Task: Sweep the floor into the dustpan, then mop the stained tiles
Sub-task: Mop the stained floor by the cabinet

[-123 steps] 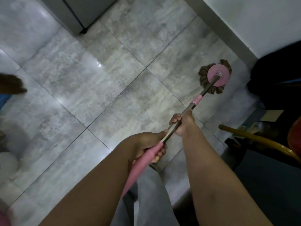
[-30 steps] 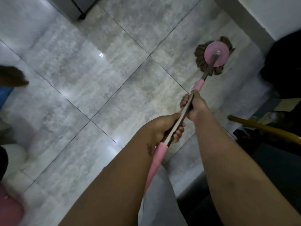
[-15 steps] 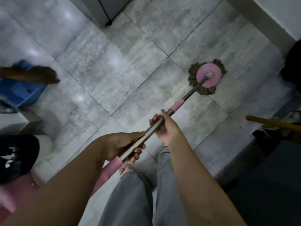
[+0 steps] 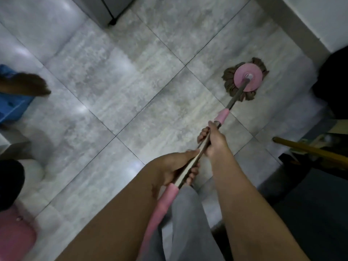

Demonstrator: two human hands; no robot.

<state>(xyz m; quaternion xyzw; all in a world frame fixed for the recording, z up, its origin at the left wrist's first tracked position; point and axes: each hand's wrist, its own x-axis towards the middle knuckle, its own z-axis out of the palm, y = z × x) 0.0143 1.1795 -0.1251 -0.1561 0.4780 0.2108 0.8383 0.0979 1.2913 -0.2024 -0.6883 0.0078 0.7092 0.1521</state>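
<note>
Now two hands, left [image 4: 175, 166] and right [image 4: 213, 140], clamped on one mop [image 4: 246, 78]; mop head flat on tiles [image 4: 113, 76].

Pink stool [image 4: 15, 236] lower left; yellow pole [image 4: 310, 152] right.

We find no text, label, brand, number or sign that can be read anywhere in this view. The mop [image 4: 244, 78], the grey floor tiles [image 4: 116, 72] and the blue container [image 4: 13, 108] at the floor's left edge show plain surfaces to us, and the dim, blurred things along the right edge are too unclear for us to make out any lettering.
</note>
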